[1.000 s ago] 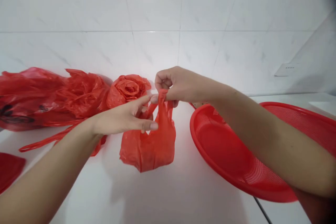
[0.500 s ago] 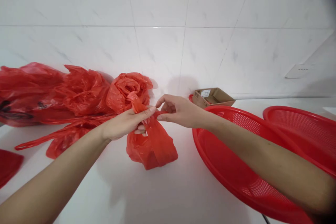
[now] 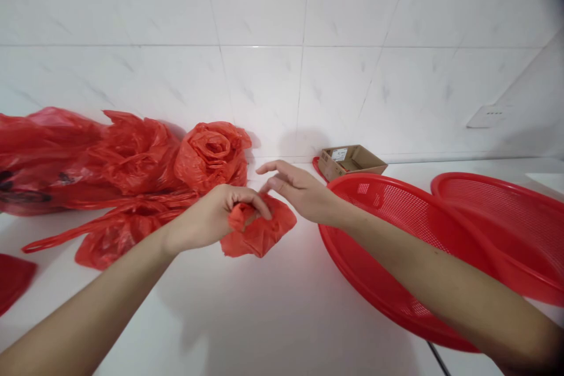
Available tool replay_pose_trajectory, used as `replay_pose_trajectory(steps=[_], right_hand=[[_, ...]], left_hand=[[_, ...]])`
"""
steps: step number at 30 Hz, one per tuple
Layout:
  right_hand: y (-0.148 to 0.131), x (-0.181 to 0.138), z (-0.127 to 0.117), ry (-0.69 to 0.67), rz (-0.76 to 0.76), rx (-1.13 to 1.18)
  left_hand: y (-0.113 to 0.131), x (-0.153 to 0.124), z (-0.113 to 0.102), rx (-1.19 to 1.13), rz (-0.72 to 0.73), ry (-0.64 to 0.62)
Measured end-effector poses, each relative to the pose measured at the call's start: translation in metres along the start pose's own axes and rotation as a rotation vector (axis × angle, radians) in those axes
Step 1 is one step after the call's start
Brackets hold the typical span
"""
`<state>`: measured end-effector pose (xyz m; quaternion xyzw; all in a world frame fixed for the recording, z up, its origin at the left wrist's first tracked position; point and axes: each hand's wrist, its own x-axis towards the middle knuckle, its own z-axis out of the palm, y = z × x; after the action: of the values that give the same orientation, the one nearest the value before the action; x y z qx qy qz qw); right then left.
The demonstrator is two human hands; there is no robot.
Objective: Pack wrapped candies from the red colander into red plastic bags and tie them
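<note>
While the left hand (image 3: 215, 211) clasped the bunched red plastic bag (image 3: 259, 238) in curled fingers, the right hand (image 3: 306, 194) was just beside it, thumb and fingers loosely spread, with nothing visibly caught between them. Whether a lower right fingertip brushed the film was hard to tell. Measured from the nearer mesh basket (image 3: 388, 195), the bag was to the left, above the white table (image 3: 247, 317); a rolled red bundle (image 3: 214, 155) sat farther left of that basket, and an open carton (image 3: 355, 158) stood just behind it.

Doing this part well, I judged, rested on the left grip: snug enough that the limp film could not spring out of its folds, yet light enough not to stretch it. The part nearest the basket flared loose, so the right fingers did best to work close to the left fist, in small tucks. Keeping the right forearm, which crossed above the basket, clear of its rim also seemed wise.
</note>
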<state>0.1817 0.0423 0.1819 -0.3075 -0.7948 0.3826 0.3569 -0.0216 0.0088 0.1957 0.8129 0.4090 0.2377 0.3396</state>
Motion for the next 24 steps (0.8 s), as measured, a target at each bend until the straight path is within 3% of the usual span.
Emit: replay_pose_trajectory(steps=[4, 8, 11, 18, 24], right_hand=[[0.018, 0.000, 0.011, -0.186, 0.153, 0.196], [0.017, -0.008, 0.016, -0.347, 0.217, 0.391], [0.013, -0.013, 0.016, -0.301, 0.191, 0.401], [-0.006, -0.025, 0.016, -0.019, 0.065, 0.370], [-0.008, -0.029, 0.023, -0.095, 0.048, 0.113]], left_hand=[[-0.013, -0.006, 0.019, 0.246, 0.118, 0.280], [-0.017, -0.012, 0.030, 0.286, 0.261, 0.461], [-0.010, -0.019, 0.031, 0.236, 0.241, 0.468], [-0.013, -0.039, 0.030, 0.183, 0.176, 0.337], [-0.011, -0.046, 0.034, 0.246, 0.115, 0.479]])
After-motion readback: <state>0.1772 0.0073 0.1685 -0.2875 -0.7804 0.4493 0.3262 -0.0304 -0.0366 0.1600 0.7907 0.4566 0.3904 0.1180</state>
